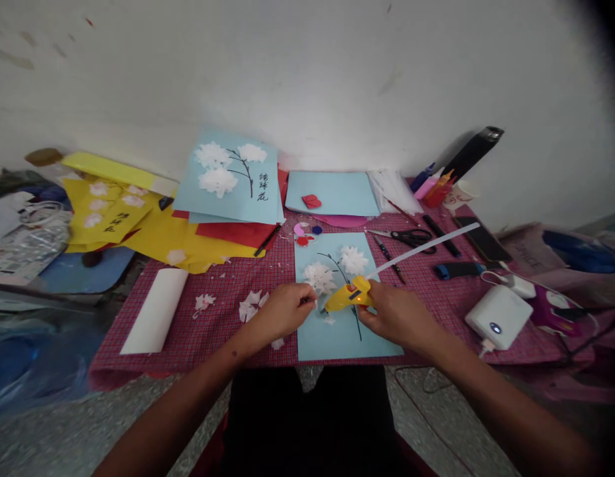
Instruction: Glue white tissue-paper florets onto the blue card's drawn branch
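My right hand (387, 310) is wrapped round a yellow glue gun (344, 297), with a long pale glue stick (427, 246) sticking out of its back. The gun's nozzle points down-left over a light blue sheet (317, 344). My left hand (289, 310) is closed in a pinch beside the nozzle, on a tiny white piece at its fingertips. Two white paper flowers, one (353, 260) at the upper right and one (319, 277) at the left, sit on the sheet along a drawn dark branch. A small white scrap (329, 319) lies below the nozzle.
A finished-looking blue flower card (188, 192) leans at the back left above yellow sheets (193, 248). White paper roll (156, 310) and petals (252, 305) lie left. Scissors (411, 237), a blue-black tool (459, 269) and a white power box (499, 317) are on the right.
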